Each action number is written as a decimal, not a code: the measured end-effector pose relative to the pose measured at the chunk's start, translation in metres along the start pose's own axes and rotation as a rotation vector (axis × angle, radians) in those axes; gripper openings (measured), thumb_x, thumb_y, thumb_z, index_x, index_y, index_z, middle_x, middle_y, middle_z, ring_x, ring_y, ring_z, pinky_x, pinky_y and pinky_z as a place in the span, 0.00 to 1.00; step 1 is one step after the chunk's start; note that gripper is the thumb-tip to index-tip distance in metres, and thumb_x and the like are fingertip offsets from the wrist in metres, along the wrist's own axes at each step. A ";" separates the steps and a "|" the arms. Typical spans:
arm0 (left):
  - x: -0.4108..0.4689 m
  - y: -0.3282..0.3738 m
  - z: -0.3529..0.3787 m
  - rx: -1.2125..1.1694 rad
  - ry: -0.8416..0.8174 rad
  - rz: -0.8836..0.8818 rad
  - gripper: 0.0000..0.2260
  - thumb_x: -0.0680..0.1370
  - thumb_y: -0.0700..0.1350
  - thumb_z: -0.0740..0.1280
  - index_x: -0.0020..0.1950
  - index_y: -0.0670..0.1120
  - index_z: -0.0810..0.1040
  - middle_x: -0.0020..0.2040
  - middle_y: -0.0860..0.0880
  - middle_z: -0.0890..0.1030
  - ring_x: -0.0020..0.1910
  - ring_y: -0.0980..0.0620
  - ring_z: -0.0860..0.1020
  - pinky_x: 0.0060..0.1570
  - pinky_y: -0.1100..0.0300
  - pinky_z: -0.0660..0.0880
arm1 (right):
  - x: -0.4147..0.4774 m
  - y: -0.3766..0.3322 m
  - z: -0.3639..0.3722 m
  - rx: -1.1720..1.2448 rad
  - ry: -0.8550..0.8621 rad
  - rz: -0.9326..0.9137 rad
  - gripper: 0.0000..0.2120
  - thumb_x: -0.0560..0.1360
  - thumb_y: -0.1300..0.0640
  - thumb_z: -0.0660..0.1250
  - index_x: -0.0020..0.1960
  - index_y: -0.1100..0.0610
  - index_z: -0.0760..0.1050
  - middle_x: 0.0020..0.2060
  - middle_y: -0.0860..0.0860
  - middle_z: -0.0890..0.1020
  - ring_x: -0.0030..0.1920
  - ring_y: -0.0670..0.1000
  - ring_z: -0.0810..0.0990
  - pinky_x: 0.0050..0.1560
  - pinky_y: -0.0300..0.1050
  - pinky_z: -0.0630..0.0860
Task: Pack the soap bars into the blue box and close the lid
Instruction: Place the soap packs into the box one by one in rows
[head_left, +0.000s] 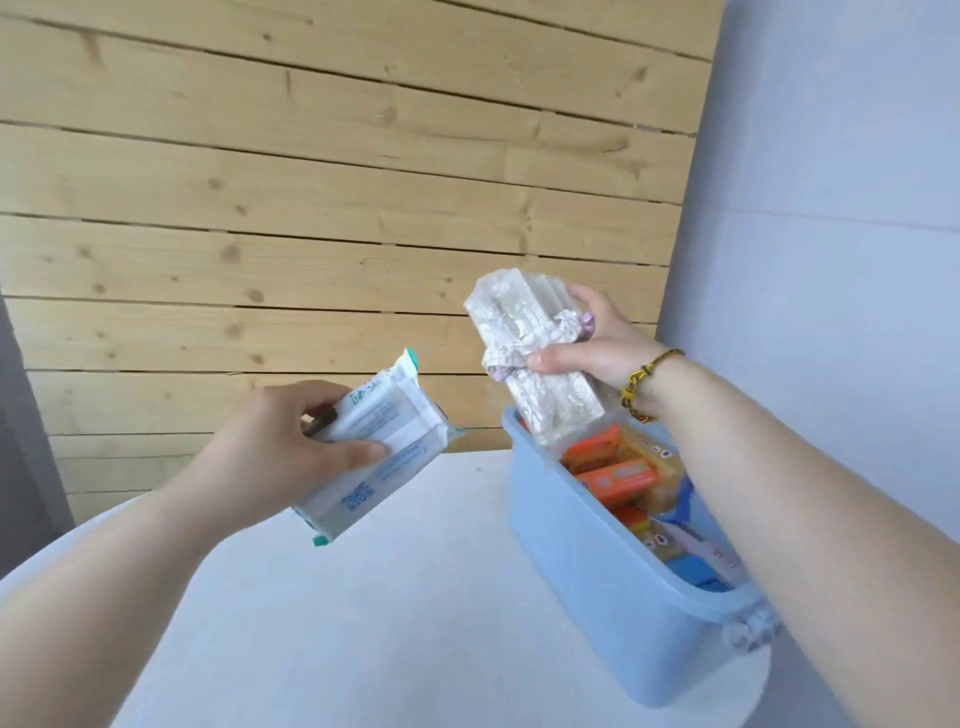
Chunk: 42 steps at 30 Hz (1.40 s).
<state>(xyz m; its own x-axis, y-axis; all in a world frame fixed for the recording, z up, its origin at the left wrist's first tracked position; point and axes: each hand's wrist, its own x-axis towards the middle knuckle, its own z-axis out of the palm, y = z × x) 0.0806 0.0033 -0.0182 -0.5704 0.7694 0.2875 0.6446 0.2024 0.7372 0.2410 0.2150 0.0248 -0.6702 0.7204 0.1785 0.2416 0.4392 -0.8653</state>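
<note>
Place: an indoor room, most likely a home corner; the exact room cannot be told.
Wall behind the held packs: horizontal pine planks, knotty and unpainted, with dark gaps between the boards.
Wall to the right of the right-hand grip: plain pale painted surface, meeting the planks at a corner.
Surface below both grips: a white table with a rounded edge.
Household goods: wrapped soap bars, orange and yellow, lie in an open blue box just under the right-hand grip.
Person: bare forearms, a beaded bracelet on the right wrist.
Light: soft, even daylight.
</note>
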 end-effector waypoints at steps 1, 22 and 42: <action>0.005 0.014 0.010 -0.005 -0.025 0.021 0.08 0.65 0.48 0.74 0.37 0.55 0.76 0.34 0.55 0.77 0.33 0.57 0.74 0.29 0.63 0.66 | -0.005 0.001 -0.017 -0.019 0.034 -0.006 0.45 0.66 0.61 0.74 0.73 0.50 0.51 0.46 0.41 0.68 0.42 0.35 0.69 0.30 0.23 0.70; 0.072 0.103 0.229 0.579 -0.483 0.186 0.13 0.68 0.50 0.70 0.49 0.47 0.78 0.41 0.50 0.77 0.41 0.50 0.73 0.33 0.61 0.68 | -0.053 0.117 -0.152 -0.052 0.227 0.069 0.45 0.65 0.62 0.74 0.73 0.47 0.52 0.56 0.50 0.62 0.57 0.46 0.66 0.56 0.38 0.62; 0.112 0.070 0.206 0.498 -0.734 0.270 0.25 0.65 0.52 0.74 0.60 0.50 0.73 0.57 0.52 0.73 0.59 0.50 0.72 0.62 0.55 0.68 | -0.040 0.085 -0.112 -0.980 -0.569 -0.179 0.49 0.61 0.56 0.75 0.73 0.46 0.48 0.68 0.48 0.62 0.64 0.46 0.59 0.65 0.39 0.60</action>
<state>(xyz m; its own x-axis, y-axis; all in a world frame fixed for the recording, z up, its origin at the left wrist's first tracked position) 0.1671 0.2279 -0.0599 -0.0138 0.9847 -0.1735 0.9500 0.0671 0.3051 0.3667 0.2837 -0.0030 -0.9098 0.3683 -0.1912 0.3865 0.9198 -0.0676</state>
